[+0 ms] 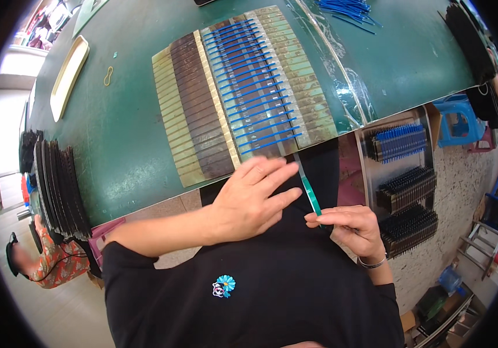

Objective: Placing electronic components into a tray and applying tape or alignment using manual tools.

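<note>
Strip (311,194), green-ended, pinched btwn thumb & fingers of yr R hand (358,227), runs up twd near edge of board (182,116). Yr L hand (251,202), blurred, fingers apart, is just beside strip; can't tell if touching board. Blue wires (272,143) lie across board, atop table (118,156).

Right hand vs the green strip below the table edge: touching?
Touching. The head view shows the right hand's thumb and fingers pinching the lower end of the green strip.
</note>
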The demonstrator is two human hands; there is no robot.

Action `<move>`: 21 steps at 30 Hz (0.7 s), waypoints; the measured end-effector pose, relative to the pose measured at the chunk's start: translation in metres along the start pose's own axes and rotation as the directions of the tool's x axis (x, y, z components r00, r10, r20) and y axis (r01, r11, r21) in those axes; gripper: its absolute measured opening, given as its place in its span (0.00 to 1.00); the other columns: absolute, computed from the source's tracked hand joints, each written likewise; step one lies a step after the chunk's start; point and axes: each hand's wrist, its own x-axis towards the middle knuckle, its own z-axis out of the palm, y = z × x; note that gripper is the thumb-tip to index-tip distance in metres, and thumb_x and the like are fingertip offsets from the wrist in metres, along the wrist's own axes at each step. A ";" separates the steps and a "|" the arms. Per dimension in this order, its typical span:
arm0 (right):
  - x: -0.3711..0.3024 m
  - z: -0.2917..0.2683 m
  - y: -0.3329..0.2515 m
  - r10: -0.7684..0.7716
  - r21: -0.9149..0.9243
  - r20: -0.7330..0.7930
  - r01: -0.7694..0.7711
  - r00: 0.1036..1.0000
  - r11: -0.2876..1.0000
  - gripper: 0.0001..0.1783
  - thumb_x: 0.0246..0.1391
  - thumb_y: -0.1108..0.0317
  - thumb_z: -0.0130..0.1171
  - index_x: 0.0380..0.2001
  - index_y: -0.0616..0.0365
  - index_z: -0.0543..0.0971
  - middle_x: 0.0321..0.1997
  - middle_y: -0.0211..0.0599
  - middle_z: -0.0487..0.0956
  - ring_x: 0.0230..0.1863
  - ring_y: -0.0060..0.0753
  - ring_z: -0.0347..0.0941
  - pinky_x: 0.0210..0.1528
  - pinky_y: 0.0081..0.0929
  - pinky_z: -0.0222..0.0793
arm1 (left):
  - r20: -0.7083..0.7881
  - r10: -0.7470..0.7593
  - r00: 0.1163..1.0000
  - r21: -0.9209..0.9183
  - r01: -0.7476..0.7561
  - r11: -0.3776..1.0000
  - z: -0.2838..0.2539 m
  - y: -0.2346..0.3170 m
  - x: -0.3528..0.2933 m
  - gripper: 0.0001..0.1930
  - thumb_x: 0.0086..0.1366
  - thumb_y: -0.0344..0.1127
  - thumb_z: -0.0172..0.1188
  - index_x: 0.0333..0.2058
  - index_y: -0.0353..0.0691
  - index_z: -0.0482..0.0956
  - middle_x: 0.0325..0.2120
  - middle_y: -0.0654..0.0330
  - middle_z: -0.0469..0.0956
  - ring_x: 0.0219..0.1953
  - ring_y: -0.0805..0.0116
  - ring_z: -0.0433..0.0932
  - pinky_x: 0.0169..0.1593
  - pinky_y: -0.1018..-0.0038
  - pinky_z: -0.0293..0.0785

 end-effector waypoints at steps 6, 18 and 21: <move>0.018 0.004 -0.016 0.021 0.024 0.041 -0.022 0.999 0.999 0.17 0.59 0.68 0.50 0.46 0.67 0.79 0.42 0.51 0.83 0.41 0.42 0.83 0.46 0.30 0.77 | -0.236 -0.302 0.924 -0.352 0.209 0.912 0.046 0.000 0.010 0.18 0.52 0.26 0.67 0.44 0.40 0.80 0.41 0.54 0.81 0.40 0.56 0.81 0.41 0.70 0.77; 0.092 -0.033 -0.021 0.295 -0.694 -0.043 -0.241 0.955 0.679 0.19 0.61 0.58 0.54 0.28 0.65 0.81 0.17 0.46 0.75 0.17 0.45 0.69 0.23 0.35 0.64 | -0.218 -0.470 0.855 -0.696 0.201 0.690 0.066 -0.001 0.007 0.12 0.60 0.23 0.64 0.43 0.36 0.81 0.35 0.57 0.84 0.33 0.70 0.83 0.38 0.78 0.79; 0.108 -0.032 -0.021 0.267 -0.808 0.015 -0.146 0.964 0.571 0.19 0.60 0.58 0.55 0.25 0.64 0.81 0.16 0.49 0.72 0.19 0.51 0.68 0.24 0.37 0.64 | -0.210 -0.494 0.844 -0.751 0.184 0.634 0.067 0.000 0.008 0.11 0.61 0.24 0.63 0.43 0.36 0.81 0.35 0.58 0.84 0.33 0.74 0.83 0.38 0.79 0.79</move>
